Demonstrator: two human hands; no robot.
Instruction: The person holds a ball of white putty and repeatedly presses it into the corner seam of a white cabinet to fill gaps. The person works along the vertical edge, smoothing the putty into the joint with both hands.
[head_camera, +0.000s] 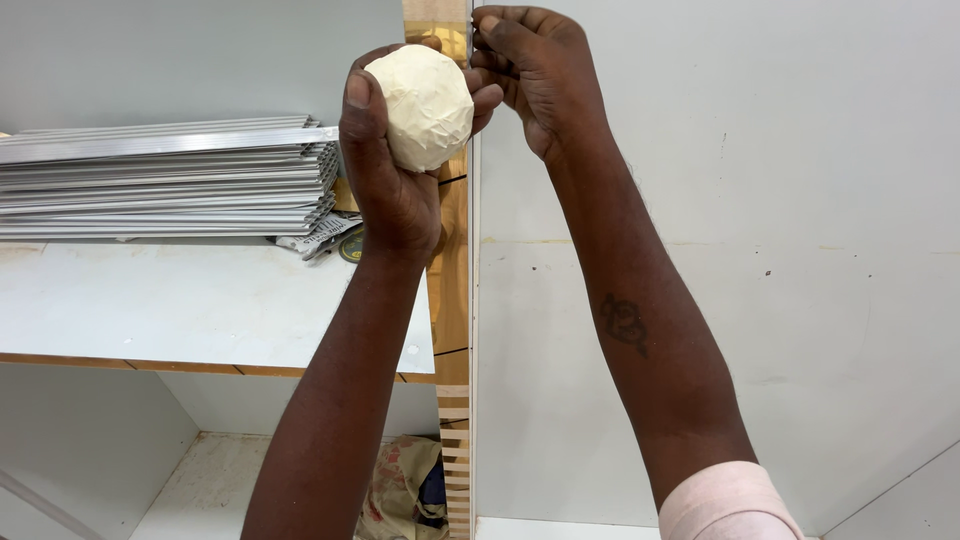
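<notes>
Up near the top of the view, the left hand (395, 150) is cupping a ball of pale putty (425, 105), with the thumb running up its left side and the fingers curling round behind it, so the ball is sitting snugly in the palm. Just beside it, the right hand (530, 70) is pressing its bunched fingertips (485, 45) against the upright edge of a white panel (760, 250) (whether they are pinching a bit of putty there is too small to tell). The two hands are nearly touching, the putty ball lying just left of the panel edge.

Behind the hands, a narrow strip of bare wood (450, 300) is running down beside the panel edge, with a thin metal trim (473, 350) lying along it. To the left, a white shelf (180, 300) is carrying a stack of long aluminium strips (165, 180), and some dark small items (335, 240) are lying at the near end of the stack, partly hidden by the left wrist. Lower down, a crumpled brown bag (405, 490) is sitting on the floor of the cabinet, behind the left forearm.
</notes>
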